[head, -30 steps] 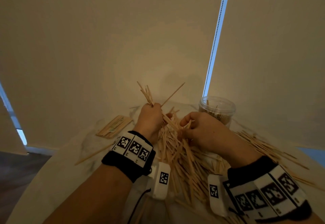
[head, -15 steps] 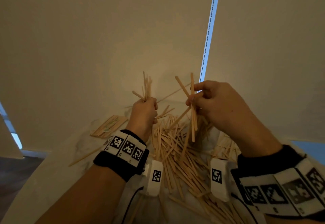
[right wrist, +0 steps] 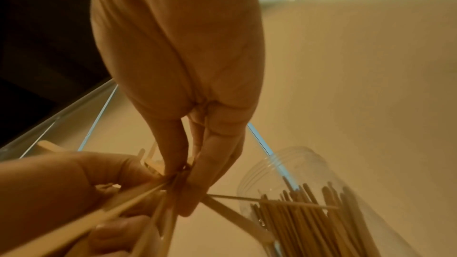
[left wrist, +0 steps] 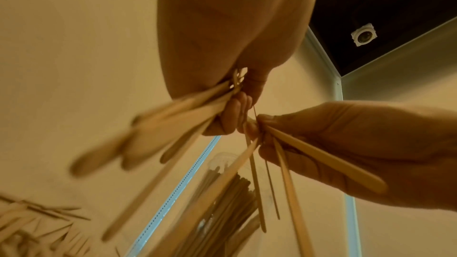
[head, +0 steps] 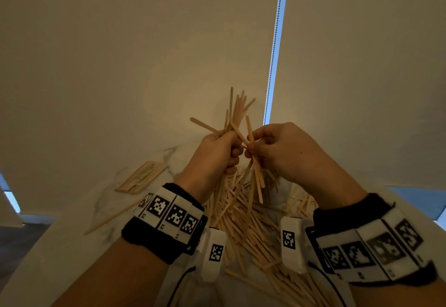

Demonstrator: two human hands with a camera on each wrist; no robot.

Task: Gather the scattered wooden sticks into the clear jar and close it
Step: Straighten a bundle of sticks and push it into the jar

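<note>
Holding my left hand (head: pixel 218 154) clenched round a bundle of thin pale wooden sticks (head: pixel 235 113), I pinched a few more in my right hand (head: pixel 277 152) beside it, judging they next needed merging and dropping into the clear plastic jar (right wrist: pixel 291 167) below.

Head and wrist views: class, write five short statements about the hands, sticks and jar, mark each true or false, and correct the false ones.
1. The left hand grips a bundle of wooden sticks. True.
2. The right hand is empty. False: it pinches a few sticks.
3. The clear jar is lidded. False: its mouth is open.
4. The jar already holds sticks. True.
5. No sticks remain on the table. False: a loose pile lies below the hands.
</note>
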